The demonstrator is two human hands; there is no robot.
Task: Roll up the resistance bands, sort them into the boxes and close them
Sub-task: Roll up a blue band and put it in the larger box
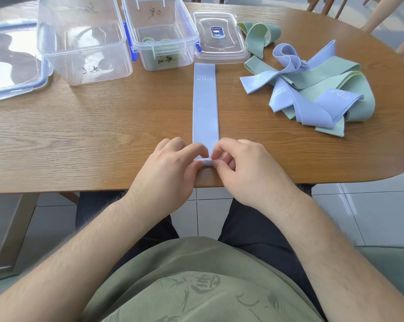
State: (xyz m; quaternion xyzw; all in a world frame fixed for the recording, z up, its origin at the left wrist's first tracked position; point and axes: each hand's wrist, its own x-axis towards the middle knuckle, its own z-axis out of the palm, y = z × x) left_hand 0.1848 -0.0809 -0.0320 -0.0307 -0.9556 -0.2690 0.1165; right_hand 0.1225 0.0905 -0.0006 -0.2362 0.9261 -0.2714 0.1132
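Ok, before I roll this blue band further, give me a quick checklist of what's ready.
1. Both hands on the near end: left hand and right hand pinch it: ok.
2. Blue band lies flat and straight: ok.
3. First fold started at the near edge: ok.
4. Large box open: ok.
5. Small box open, green rolls inside: ok.
6. Pile of bands unrolled: not ok.

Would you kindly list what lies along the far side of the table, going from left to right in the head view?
Blue-rimmed lid → large empty box → smaller box holding green rolls → clear lid → pile of green and lilac bands.
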